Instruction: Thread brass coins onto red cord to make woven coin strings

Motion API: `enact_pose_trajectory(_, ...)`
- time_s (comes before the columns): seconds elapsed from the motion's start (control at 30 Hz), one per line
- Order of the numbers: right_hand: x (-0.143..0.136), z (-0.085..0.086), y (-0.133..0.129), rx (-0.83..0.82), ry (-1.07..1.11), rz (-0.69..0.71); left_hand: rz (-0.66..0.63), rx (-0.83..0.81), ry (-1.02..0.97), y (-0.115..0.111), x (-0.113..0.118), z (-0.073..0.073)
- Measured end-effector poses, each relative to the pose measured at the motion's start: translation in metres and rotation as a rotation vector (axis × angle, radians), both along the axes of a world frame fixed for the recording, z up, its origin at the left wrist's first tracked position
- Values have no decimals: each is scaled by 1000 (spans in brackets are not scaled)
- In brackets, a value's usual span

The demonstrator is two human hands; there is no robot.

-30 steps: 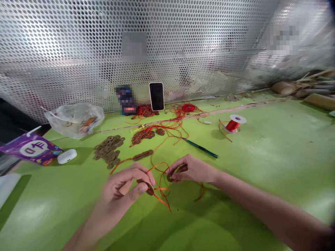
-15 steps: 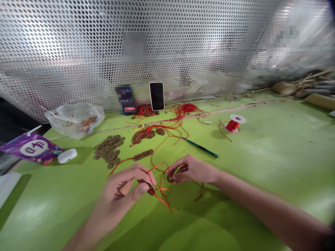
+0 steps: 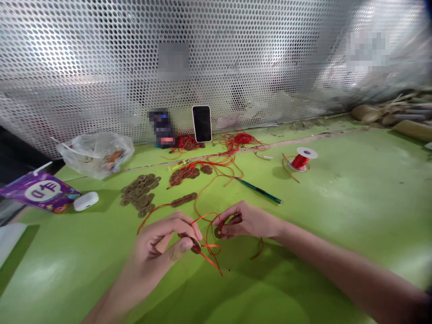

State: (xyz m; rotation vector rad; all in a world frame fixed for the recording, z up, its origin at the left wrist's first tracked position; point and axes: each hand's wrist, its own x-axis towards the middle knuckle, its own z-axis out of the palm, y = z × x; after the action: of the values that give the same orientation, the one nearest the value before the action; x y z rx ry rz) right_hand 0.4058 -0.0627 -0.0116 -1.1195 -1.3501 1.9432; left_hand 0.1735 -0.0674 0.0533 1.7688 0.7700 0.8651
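Note:
My left hand point(image 3: 168, 247) pinches a brown coin point(image 3: 196, 245) between thumb and fingers, with red cord point(image 3: 212, 261) coming out of it. To its right, my right hand point(image 3: 245, 220) grips another coin point(image 3: 218, 232) by its edge, a square hole showing in it. Loops of the red cord run between the two hands. Just beyond my left hand lies a row of overlapping coins point(image 3: 184, 200) tied with red cord. A loose pile of coins point(image 3: 140, 193) is farther left, and corded coin bundles point(image 3: 185, 175) lie behind the row.
A green pen point(image 3: 259, 191) and a red cord spool point(image 3: 300, 161) are on the green table point(image 3: 354, 202), beyond my right hand. At the left are a plastic bag point(image 3: 97, 155), a purple packet point(image 3: 42, 191) and a white case point(image 3: 86, 201). A phone point(image 3: 202, 124) leans against the mesh.
The coin at my right hand has shifted slightly left and down, and its square hole shows more clearly. Both hands keep their grip and have hardly moved.

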Motion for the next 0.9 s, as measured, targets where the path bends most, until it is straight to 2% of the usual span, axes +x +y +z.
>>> enact_pose_trajectory(0.6, -2, 4, -2, 68, -44, 17, 5, 3, -7, 1, 0, 1)
enact_pose_trajectory(0.9, 0, -1, -1, -20, 17, 9, -9, 13, 8, 2, 0, 0)
